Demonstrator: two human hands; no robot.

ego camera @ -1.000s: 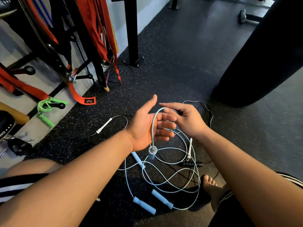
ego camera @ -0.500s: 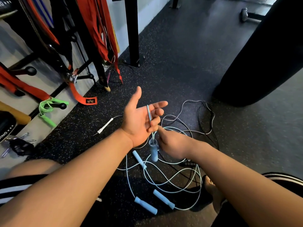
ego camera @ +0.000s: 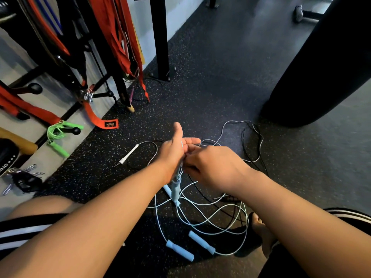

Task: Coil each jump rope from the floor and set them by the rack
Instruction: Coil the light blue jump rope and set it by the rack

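Observation:
My left hand (ego camera: 173,152) is held out with the thumb up and the fingers straight, and the cord of a light blue jump rope (ego camera: 200,221) runs across its palm. One blue handle (ego camera: 175,189) hangs just below that hand. My right hand (ego camera: 212,167) is against the left palm and pinches the blue cord there. The rest of the cord lies tangled on the floor with more blue handles (ego camera: 180,250). A white-handled rope (ego camera: 128,154) and a thin black rope (ego camera: 246,145) lie beside it. A coiled green rope (ego camera: 58,135) rests by the rack (ego camera: 100,95).
Red and orange straps (ego camera: 100,122) hang from the rack at the left. A black post (ego camera: 160,37) stands behind, and a black punching bag (ego camera: 321,67) is on the right. My bare foot (ego camera: 259,227) is next to the tangle. Keys (ego camera: 22,177) lie at the far left.
My right hand went down to the floor cord, then came back up to the left palm with it. The hanging blue handle now hangs lower below the left hand.

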